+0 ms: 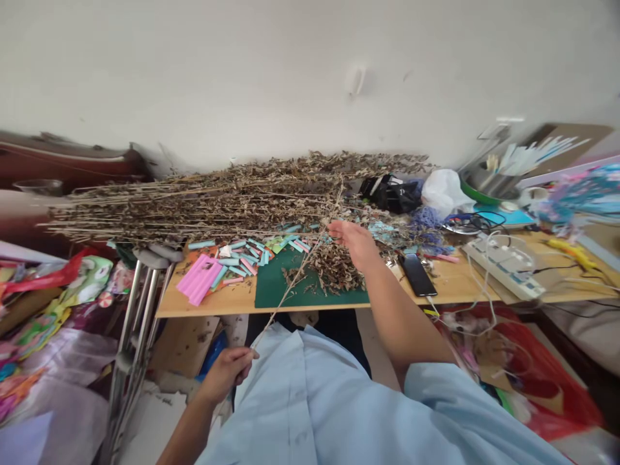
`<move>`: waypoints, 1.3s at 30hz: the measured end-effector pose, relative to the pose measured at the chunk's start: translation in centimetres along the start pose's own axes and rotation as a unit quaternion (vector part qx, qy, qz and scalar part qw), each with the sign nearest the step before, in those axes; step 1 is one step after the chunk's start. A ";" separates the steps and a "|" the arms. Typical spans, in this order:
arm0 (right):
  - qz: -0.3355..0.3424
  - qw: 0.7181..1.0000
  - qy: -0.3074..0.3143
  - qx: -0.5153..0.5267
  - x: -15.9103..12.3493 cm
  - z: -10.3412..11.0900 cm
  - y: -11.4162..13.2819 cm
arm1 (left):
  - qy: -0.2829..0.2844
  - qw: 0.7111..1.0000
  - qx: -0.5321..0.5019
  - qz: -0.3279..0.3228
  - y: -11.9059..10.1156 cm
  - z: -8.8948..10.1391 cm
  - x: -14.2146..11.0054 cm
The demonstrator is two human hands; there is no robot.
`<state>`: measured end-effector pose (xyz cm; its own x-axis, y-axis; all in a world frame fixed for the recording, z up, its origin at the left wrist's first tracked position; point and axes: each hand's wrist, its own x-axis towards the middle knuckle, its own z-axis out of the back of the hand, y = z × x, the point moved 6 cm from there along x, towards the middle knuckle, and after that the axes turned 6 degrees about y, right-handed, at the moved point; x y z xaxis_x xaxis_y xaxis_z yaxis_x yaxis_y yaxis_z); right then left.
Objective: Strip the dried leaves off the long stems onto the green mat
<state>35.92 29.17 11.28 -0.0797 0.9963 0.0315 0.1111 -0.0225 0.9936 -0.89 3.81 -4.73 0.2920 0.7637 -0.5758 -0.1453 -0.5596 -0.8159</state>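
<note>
My left hand (227, 373) is low, near my lap, pinching the bare end of a long thin dried stem (285, 294). The stem runs up and to the right across the green cutting mat (274, 284). My right hand (353, 240) is stretched out over the table and closes round the leafy upper part of that stem. Just beyond it lies a big bundle of dried branches (217, 200) along the back of the wooden table (217, 303). A heap of loose dried leaves (336, 271) sits on the mat under my right hand.
Pink paper (198, 278) and several teal paper rolls (242, 257) lie left of the mat. A black phone (417, 274), a white power strip (504, 263) with cables, a black bag (392, 192) and a white plastic bag (443, 190) are on the right. Metal crutches (138, 310) lean at the table's left edge.
</note>
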 end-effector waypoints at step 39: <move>-0.056 0.982 -0.175 -0.034 4.1 6.5 -0.3 | 0.024 0.997 0.062 0.047 2.4 1.5 -2.4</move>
<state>41.99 33.82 10.44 0.2591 0.9599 -0.1065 0.0536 0.0958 0.9940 -3.34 1.10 -5.36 0.3152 0.6915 -0.6499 -0.2900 -0.5819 -0.7598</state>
